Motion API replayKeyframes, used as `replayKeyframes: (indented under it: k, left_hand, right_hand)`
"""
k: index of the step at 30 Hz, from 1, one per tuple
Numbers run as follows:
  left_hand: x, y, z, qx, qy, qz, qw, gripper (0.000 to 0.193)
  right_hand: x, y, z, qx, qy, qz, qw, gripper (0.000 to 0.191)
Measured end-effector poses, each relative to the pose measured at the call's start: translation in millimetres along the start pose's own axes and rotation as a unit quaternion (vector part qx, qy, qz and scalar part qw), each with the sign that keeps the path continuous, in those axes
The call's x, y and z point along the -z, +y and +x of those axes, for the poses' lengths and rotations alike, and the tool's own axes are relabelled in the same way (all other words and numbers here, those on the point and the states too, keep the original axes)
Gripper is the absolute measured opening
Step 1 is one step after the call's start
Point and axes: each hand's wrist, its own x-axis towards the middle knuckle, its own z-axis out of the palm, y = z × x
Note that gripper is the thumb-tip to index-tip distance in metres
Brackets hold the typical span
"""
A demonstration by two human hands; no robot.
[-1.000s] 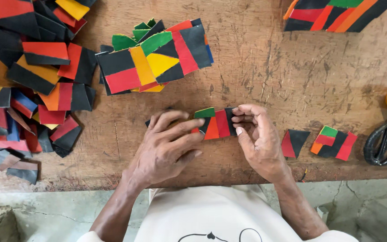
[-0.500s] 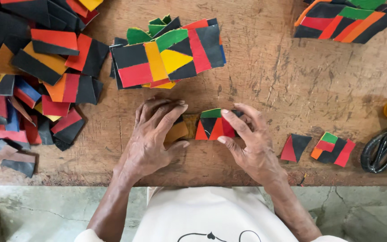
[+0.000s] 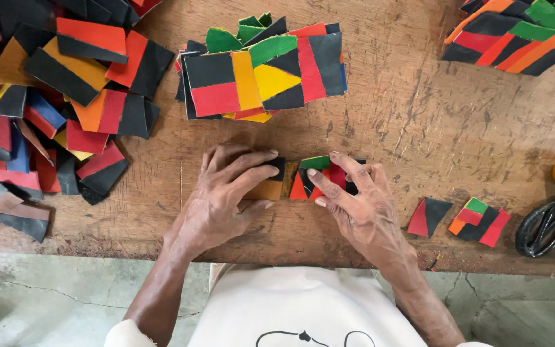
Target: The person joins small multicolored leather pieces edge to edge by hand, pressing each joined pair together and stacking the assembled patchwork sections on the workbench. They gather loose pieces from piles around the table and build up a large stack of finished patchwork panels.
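left hand point(image 3: 223, 199) flat, fingers spread, pinning orange-black piece point(image 3: 270, 186) at frame centre. right hand point(image 3: 358, 209) open, fingertips pressing patchwork piece point(image 3: 319, 177) just right of it; pieces sit side by side, nearly touching.

Your one camera sits on your head and looks almost straight down. It is close over the wooden tabletop point(image 3: 419, 122), its near edge and your hands at the bottom of the view.

Soft even daylight, faint shadows, sharp focus.
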Motion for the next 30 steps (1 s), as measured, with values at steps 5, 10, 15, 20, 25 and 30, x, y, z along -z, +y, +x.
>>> replayKeyframes:
  k: [5,10,15,20,25,30]
  left_hand:
    - [-0.9,-1.4,-2.2,-0.001,0.015,-0.013,1.0,0.052]
    - [-7.7,-1.7,-0.7,0.005,0.006,-0.008,1.0,0.057]
    - [-10.1,-3.4,0.2,0.006,0.003,-0.019,1.0,0.061]
    - [-11.1,-3.2,1.4,0.016,-0.002,-0.012,1.0,0.061]
    - [-10.5,-2.9,2.2,0.014,0.0,-0.018,1.0,0.06]
    - [-10.0,-2.4,2.1,0.016,0.0,-0.016,1.0,0.059]
  right_hand:
    - [1.1,-2.4,0.3,-0.01,-0.012,0.015,1.0,0.052]
    - [-0.1,-1.2,2.7,-0.005,-0.017,0.033,0.999,0.05]
    - [-0.7,1.1,4.6,-0.009,-0.025,0.042,0.999,0.049]
    - [0.1,2.7,4.8,0.0,-0.024,0.036,0.999,0.049]
    - [0.1,3.2,5.7,-0.002,-0.024,0.04,0.999,0.049]
    - [0.2,3.2,6.4,-0.004,-0.026,0.046,0.999,0.049]
